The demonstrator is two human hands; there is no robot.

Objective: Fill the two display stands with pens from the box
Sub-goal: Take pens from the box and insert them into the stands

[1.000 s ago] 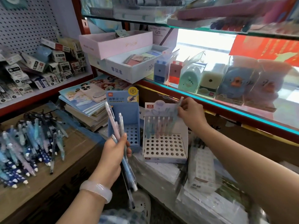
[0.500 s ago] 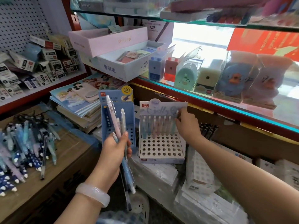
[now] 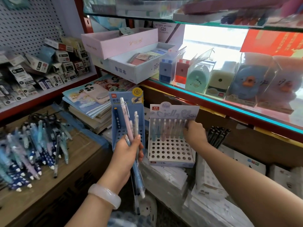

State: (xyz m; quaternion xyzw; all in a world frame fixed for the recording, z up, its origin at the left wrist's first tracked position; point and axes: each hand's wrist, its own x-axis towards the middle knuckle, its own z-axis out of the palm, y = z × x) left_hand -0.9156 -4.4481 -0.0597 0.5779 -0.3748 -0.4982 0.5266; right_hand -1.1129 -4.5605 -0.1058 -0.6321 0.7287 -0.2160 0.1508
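Shop shelves | left hand [image 3: 127, 150] grip clutches pastel pens [image 3: 129, 128] | right hand [image 3: 195, 132] grip pinches pen in white stand [image 3: 172, 154]

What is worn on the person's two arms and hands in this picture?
Both forearms are bare, with no sleeves in view. The left hand has a pale, translucent, smooth round bangle on its wrist. The right hand wears nothing visible: no ring, watch or glove.
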